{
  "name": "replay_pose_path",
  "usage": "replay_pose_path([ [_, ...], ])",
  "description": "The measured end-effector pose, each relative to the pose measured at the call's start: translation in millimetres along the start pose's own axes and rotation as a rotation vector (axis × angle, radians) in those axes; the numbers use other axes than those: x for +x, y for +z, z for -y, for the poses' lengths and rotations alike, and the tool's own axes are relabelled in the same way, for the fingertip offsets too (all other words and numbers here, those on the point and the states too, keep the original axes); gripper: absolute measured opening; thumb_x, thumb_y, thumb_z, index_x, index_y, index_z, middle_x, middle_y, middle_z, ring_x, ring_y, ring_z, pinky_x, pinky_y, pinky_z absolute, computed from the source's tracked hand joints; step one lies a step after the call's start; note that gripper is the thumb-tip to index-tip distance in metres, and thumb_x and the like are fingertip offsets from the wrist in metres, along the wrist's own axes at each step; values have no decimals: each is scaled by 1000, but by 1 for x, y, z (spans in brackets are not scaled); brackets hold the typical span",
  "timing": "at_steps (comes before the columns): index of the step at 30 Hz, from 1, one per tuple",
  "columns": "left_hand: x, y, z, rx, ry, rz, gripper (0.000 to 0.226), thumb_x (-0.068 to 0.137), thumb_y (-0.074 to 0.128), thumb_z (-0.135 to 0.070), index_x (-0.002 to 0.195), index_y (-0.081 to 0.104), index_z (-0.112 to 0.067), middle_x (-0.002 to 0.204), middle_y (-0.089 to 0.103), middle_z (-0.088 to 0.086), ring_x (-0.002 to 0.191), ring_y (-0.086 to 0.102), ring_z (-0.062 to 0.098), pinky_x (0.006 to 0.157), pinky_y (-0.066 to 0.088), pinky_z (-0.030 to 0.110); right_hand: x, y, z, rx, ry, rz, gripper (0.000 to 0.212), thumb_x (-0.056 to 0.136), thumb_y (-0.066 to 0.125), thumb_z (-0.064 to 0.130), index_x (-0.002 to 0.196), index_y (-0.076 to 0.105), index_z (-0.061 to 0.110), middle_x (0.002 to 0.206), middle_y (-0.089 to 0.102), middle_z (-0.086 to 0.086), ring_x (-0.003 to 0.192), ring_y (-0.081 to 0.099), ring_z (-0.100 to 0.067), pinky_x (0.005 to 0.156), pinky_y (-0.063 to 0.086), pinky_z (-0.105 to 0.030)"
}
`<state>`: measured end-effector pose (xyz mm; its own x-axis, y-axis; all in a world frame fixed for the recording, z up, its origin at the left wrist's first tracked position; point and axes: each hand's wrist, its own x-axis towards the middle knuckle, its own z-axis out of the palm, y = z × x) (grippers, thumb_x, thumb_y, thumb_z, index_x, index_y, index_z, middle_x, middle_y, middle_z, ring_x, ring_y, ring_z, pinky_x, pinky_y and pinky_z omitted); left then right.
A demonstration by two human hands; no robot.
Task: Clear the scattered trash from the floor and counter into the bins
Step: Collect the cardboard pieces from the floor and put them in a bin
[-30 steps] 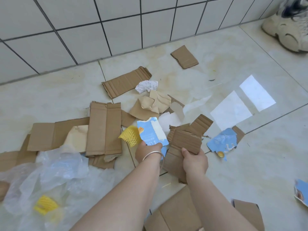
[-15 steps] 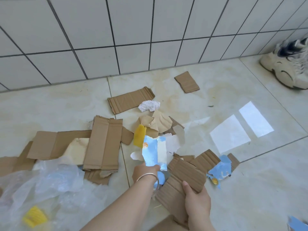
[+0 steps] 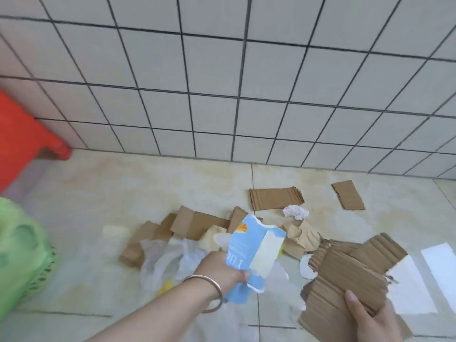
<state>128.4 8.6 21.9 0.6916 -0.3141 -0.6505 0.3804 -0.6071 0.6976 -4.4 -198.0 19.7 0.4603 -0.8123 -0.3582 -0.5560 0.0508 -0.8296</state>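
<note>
Head view looks down at a tiled floor strewn with trash beside a white tiled wall. Left hand (a metal bangle on its wrist) grips a torn blue and cream carton piece, lifted above the litter. Right hand, near and right, clasps a ragged sheet of corrugated cardboard with the thumb laid on top. Behind them on the floor lie flattened cardboard strips, crumpled brown paper, a white paper wad, clear plastic film, and farther off two cardboard pieces, one just beyond the wad and one to the right of it. At the far left edge sit a red bin and, nearer, a green bin, both blurred.
</note>
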Motion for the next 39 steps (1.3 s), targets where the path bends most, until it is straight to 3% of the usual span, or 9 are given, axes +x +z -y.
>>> replay_pose_path([
  [3,-38,-58,2,77,126,-81,12,79,66,-27,71,58,-31,87,67,-5,82,62,15,71,48,24,-24,25,46,-63,-90,134,56,71,79,32,117,49,42,114,64,-8,73,63,7,69,51,-9],
  [5,-69,-102,14,64,179,-164,19,79,67,-28,70,51,-32,83,62,-9,79,59,12,74,48,23,-57,61,91,-107,-221,238,47,80,72,20,122,52,29,101,66,-8,86,62,-19,80,50,-33],
  [10,-149,-204,75,-233,159,-470,43,71,78,-20,92,42,-32,84,63,-7,72,61,13,62,50,21,-160,160,160,-132,-345,502,17,80,70,32,75,65,16,81,67,0,85,64,-30,79,50,-42],
  [13,-203,-258,131,-375,111,-637,47,65,81,-14,93,47,-30,89,73,3,78,70,22,70,57,35,-240,215,185,-68,-400,665,16,84,66,28,73,61,18,72,66,12,77,62,-20,73,46,-37],
  [19,-298,-335,243,-470,104,-1244,20,78,71,-9,72,64,-27,57,68,-26,54,60,-11,54,46,5,-379,315,176,58,-505,949,8,88,61,20,85,57,25,81,62,16,75,58,1,67,46,-24],
  [23,-315,-340,314,-581,-140,-1605,19,81,68,-15,66,57,-18,64,61,-5,70,57,21,52,42,22,-459,366,110,-3,-582,1048,24,88,62,16,79,48,34,78,56,23,64,54,18,54,41,0],
  [28,-282,-313,359,-768,-339,-1558,28,78,69,-17,99,57,-5,92,63,11,71,65,2,59,43,12,-513,406,25,-173,-539,1062,29,86,61,13,76,43,34,80,60,12,71,56,4,57,41,-4],
  [30,-266,-304,364,-755,-370,-1493,47,76,65,-23,119,51,-10,95,64,11,85,61,27,70,41,26,-519,418,1,-259,-524,1057,30,83,61,10,75,43,32,78,57,14,72,56,-3,58,41,-8],
  [39,-222,-311,406,-235,-636,-720,35,88,50,-28,119,53,-12,117,66,16,104,61,33,83,46,30,-516,465,-57,-711,-467,1094,15,84,50,7,96,43,11,107,62,-13,97,60,-32,81,50,-38],
])
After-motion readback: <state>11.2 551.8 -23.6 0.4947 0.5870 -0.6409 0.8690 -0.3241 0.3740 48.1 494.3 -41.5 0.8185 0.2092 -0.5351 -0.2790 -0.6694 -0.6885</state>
